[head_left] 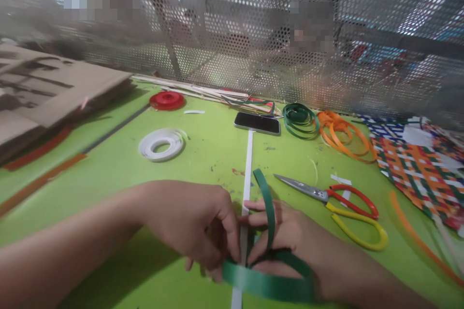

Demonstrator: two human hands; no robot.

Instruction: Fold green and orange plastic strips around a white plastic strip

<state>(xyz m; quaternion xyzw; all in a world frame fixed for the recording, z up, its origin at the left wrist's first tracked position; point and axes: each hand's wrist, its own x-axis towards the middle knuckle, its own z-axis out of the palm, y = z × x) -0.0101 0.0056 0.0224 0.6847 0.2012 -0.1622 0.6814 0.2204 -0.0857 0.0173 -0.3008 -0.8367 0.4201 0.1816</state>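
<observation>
Fingers (229, 224) of the left hand (188, 219): bent and drawn together beside the white strip; I could not tell what their tips pinched. Fingers of the right hand (299, 239): curled, gripping the green strip (270, 284). That strip, my main item, lay at the lower centre, looped about the right fingers and crossing over the white strip (248, 159); one end stood up above the right hand.

Edges: the white strip ran up the desk (210, 154) to the near edge of a phone (257, 123). A perforated screen (232, 53) bounded the far side; cardboard (65, 77) bounded the upper left.

Room for moving: I had green surface between the left forearm and the white roll (145, 149), with a red roll (166, 101) farther back. The right side was tighter: scissors (319, 194), blades parted slightly, pointed left just beyond the right hand; a green coil (299, 120), an orange coil (366, 149) and woven work (409, 164) lined the back and right.

Pose: forearms entered from both lower corners and converged; the left wrist arched, knuckles uppermost, and the right hand reached inward from the right.
</observation>
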